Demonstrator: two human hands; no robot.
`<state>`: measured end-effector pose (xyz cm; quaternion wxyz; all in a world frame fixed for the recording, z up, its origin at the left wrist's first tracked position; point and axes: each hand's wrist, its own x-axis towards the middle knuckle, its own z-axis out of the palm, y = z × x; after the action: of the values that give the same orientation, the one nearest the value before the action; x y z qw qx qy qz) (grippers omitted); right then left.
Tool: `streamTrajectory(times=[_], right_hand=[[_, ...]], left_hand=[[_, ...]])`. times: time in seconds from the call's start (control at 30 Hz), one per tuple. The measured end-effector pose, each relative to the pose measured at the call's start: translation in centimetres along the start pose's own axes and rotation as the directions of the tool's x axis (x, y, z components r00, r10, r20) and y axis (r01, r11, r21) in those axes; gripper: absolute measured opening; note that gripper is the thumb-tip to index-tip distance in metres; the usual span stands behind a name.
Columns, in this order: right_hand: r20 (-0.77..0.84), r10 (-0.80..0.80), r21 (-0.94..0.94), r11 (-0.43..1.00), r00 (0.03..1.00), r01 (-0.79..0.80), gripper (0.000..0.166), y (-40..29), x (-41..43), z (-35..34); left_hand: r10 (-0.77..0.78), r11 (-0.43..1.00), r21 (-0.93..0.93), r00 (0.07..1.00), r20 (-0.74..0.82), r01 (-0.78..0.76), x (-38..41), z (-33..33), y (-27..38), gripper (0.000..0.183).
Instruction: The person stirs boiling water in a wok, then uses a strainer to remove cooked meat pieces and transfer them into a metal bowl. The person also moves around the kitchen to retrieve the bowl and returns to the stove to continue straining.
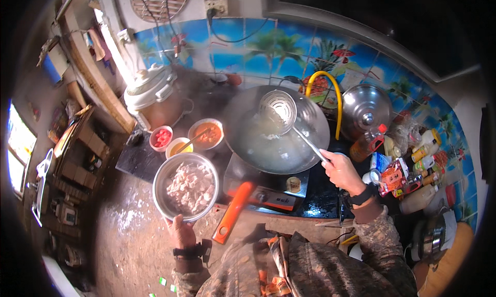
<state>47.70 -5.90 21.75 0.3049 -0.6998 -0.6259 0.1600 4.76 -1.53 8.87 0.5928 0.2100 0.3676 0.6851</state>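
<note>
My left hand (180,231) grips the near rim of a round metal bowl (158,194), which holds pale pieces of meat (192,188). In my right hand (341,171) is the handle of a metal skimmer (279,111). Its perforated head is tilted over a large wok (248,149), with a little pale matter on its lower edge. Cloudy liquid (267,146) with light froth fills the wok's bottom, and steam hangs over it. The wok sits on a gas stove (267,192), its orange handle (234,211) pointing towards me.
Left of the wok stand bowls of red pieces (161,137), yellow liquid (179,146) and red sauce (207,133). Behind them is a lidded cooker (151,95). A yellow hose (338,103), metal lid (366,113), oil bottle (366,146) and several seasoning containers (422,157) crowd the right.
</note>
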Motion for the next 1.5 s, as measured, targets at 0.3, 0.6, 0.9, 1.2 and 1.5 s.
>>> streamTrajectory(times=[0.3,0.6,0.9,1.2,1.5], right_hand=[[0.454,0.369,0.383,0.741,0.811,-0.551,0.038,-5.0,-2.9,-2.5],[0.570,0.339,0.538,0.535,0.748,-0.652,0.037,-6.1,-3.1,-2.2],[0.437,0.375,0.642,0.507,0.818,-0.575,0.038,-4.8,-3.8,-2.9],[0.088,0.504,0.364,0.786,0.859,-0.499,0.035,-1.9,-1.9,-4.7],[0.040,0.270,0.002,0.963,0.962,-0.271,0.031,0.8,-2.5,-6.1]], left_hand=[[-0.064,0.997,0.035,0.998,-0.014,0.064,2.2,-4.6,-4.0,0.055],[-0.137,0.990,0.015,0.990,-0.023,0.137,4.7,-6.8,-7.7,0.062],[-0.158,0.987,0.031,0.987,0.035,0.157,6.4,-5.2,-8.2,0.064],[-0.226,0.959,0.178,0.974,0.000,0.222,7.6,-5.5,-8.7,0.046],[-0.284,0.954,0.093,0.959,-0.016,0.285,7.4,-7.2,-9.7,0.047]])
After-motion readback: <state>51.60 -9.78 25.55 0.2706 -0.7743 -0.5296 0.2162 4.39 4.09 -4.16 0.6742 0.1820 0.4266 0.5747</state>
